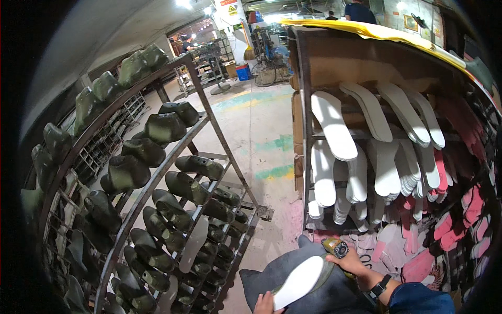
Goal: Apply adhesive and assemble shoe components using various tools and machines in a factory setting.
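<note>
A white insole [300, 282] lies on the underside of an olive-green shoe last [325, 277], just above a dark grey padded-looking surface [269, 275]. My left hand [265, 303] is closed on the insole's near end, partly cut off by the lower edge. At the far end, my right hand [351, 261], with a black watch on the wrist, is wrapped round a yellowish tool with a round dark metal end [335, 247]. Its kind cannot be made out, and its lower part is hidden. The right fingertips are beside the insole's rounded tip.
On the left, a metal rack [133, 209] carries several olive shoe lasts. A shelf unit [306, 172] on the right holds stacked white insoles [334, 125] and pink ones [460, 225]. Between them runs a floor aisle [251, 131]. Farther back are a blue crate [243, 72] and other people.
</note>
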{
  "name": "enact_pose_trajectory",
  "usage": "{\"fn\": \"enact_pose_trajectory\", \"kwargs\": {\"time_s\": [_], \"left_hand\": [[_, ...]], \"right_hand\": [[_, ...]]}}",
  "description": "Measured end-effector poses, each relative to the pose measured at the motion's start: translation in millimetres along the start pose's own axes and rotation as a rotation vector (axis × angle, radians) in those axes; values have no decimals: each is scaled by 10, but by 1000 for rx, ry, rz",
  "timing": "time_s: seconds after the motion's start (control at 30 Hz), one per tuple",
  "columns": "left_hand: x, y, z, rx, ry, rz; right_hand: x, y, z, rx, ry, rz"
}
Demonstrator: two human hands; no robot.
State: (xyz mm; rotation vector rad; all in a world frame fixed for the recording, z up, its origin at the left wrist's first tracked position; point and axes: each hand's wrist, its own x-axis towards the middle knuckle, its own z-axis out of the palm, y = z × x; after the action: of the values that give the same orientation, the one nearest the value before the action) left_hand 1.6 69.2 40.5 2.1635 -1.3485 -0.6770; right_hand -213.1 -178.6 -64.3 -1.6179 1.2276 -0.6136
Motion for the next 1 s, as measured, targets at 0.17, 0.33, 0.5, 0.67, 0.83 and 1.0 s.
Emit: {"fn": "enact_pose_trajectory", "kwargs": {"time_s": [0.17,0.33,0.5,0.67,0.83,1.0], "left_hand": [[7,-169,582,349,122,185],[108,-81,520,424,73,184],[227,48,552,422,43,174],[246,-83,697,441,109,150],[244,-18,648,411,84,141],[337,-23,554,343,57,193]], "right_hand": [[-64,95,-97,248,-76,177],[-105,103,-271,541,-120,84],[-66,208,-226,510,-76,47],[-84,87,-237,453,-100,85],[-147,188,-259,202,-63,9],[-176,176,-235,231,-17,102]]}}
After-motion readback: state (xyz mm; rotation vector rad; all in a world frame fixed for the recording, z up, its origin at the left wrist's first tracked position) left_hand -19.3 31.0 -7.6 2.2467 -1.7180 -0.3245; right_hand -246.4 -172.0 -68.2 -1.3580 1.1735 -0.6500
